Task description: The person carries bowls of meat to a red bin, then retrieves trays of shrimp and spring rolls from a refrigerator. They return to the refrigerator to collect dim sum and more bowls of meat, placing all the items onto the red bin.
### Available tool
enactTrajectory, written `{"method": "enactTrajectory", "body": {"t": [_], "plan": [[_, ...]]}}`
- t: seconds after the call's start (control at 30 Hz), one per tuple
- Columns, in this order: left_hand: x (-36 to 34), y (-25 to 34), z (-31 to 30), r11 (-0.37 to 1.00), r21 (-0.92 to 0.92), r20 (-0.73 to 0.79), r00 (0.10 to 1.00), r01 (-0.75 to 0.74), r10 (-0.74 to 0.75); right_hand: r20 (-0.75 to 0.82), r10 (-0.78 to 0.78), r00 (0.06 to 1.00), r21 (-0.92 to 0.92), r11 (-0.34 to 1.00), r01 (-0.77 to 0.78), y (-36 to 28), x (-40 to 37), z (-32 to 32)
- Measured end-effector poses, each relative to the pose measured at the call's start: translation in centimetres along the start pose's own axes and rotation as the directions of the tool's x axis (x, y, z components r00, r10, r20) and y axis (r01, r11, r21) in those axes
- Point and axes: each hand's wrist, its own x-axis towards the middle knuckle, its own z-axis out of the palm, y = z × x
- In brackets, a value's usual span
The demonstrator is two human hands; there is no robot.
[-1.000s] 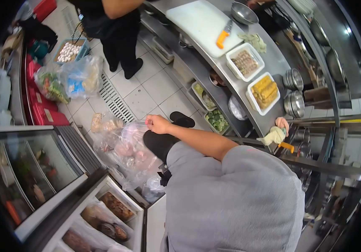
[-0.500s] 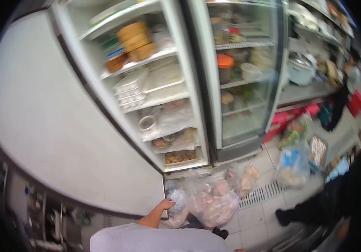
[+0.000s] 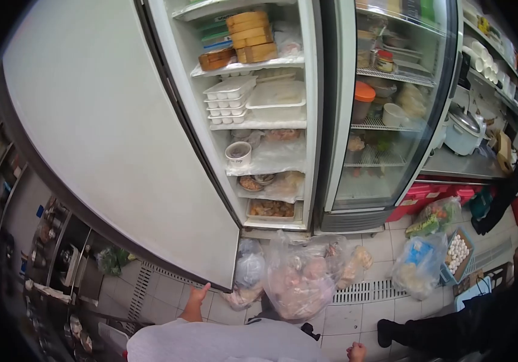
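Note:
My left hand (image 3: pixel 197 296) reaches up with fingers spread to the bottom edge of the open white fridge door (image 3: pixel 108 145), near its lower corner; I cannot tell if it touches. My right hand (image 3: pixel 355 351) hangs low at the frame's bottom, curled into a fist with nothing visible in it. Between them, on the tiled floor before the open fridge (image 3: pixel 265 120), lies a large clear plastic bag of pink meat (image 3: pixel 300 283), with a smaller knotted bag (image 3: pixel 248 271) next to it. My grey shirt fills the bottom edge.
Fridge shelves hold white trays, bamboo steamers and bowls. A glass-door fridge (image 3: pixel 391 120) stands to the right. On the floor lie bags of vegetables (image 3: pixel 434 217), another bag (image 3: pixel 416 265), a crate of eggs (image 3: pixel 457 253) and a drain grate (image 3: pixel 367 292). Another person's dark leg (image 3: pixel 434 332) stands at right.
My view swung from the counter side round to the fridges. My left hand left the small bag and rose to the door's bottom edge. My right hand has come into view.

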Motion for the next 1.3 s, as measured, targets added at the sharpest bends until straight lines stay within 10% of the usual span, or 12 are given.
{"method": "enactTrajectory", "body": {"t": [0.07, 0.13, 0.23, 0.3, 0.33, 0.4, 0.57, 0.67, 0.87, 0.93, 1.03, 1.3], "plan": [[-0.3, 1.4, 0.1, 0.993, 0.031, 0.139, 0.984, 0.110, -0.114, 0.122, 0.035, 0.992, 0.052, 0.998, -0.042, -1.3, 0.7, 0.5], [-0.4, 3.3, 2.2, 0.986, 0.165, 0.553, 0.829, -0.018, -0.078, -0.075, 0.023, 0.997, 0.246, 0.969, -0.004, -5.8, 1.4, 3.6], [0.4, 12.6, 5.2, 0.825, 0.071, 0.699, 0.618, -0.561, 0.360, 0.094, -0.346, 0.933, 0.101, 0.936, 0.337, -15.3, 2.7, 4.8], [-0.5, 22.4, 5.1, 0.662, -0.261, 0.426, 0.531, -0.703, 0.733, -0.044, -0.733, 0.679, 0.163, 0.665, 0.729, -24.2, 6.1, 5.7], [-0.6, 28.8, 4.0, 0.524, -0.297, 0.347, 0.421, -0.798, 0.838, -0.018, -0.754, 0.657, -0.224, 0.643, 0.732, -32.8, 0.7, 5.5], [-8.1, 40.9, -2.5, 0.228, -0.303, 0.082, 0.213, -0.925, 0.974, -0.038, -0.923, 0.382, -0.254, 0.379, 0.890, -47.1, -4.2, 7.6], [-16.5, 64.7, -14.4, -0.203, -0.159, -0.376, -0.131, -0.966, 0.918, 0.033, -0.983, -0.181, -0.007, -0.181, 0.983, -77.2, -25.5, 18.7], [-18.0, 74.7, -18.4, -0.249, -0.133, -0.517, -0.147, -0.959, 0.843, -0.012, -0.914, -0.406, -0.027, -0.406, 0.914, -88.6, -33.2, 24.5], [-21.0, 80.2, -21.3, -0.065, -0.177, -0.263, -0.016, -0.982, 0.965, -0.121, -0.881, -0.457, -0.205, -0.428, 0.880, -101.4, -36.7, 31.5], [-20.2, 81.8, -21.0, -0.043, -0.165, -0.192, -0.011, -0.985, 0.981, 0.027, -0.916, -0.401, -0.002, -0.401, 0.916, -103.2, -35.4, 33.2], [-18.6, 84.8, -20.5, -0.086, -0.241, -0.136, -0.054, -0.967, 0.989, 0.010, -0.909, -0.417, -0.335, -0.396, 0.855, -103.2, -35.7, 33.7], [-19.7, 85.0, -19.3, -0.169, -0.091, -0.225, -0.145, -0.982, 0.964, -0.030, -0.918, -0.396, -0.308, -0.369, 0.877, -103.8, -34.8, 34.3]]}}
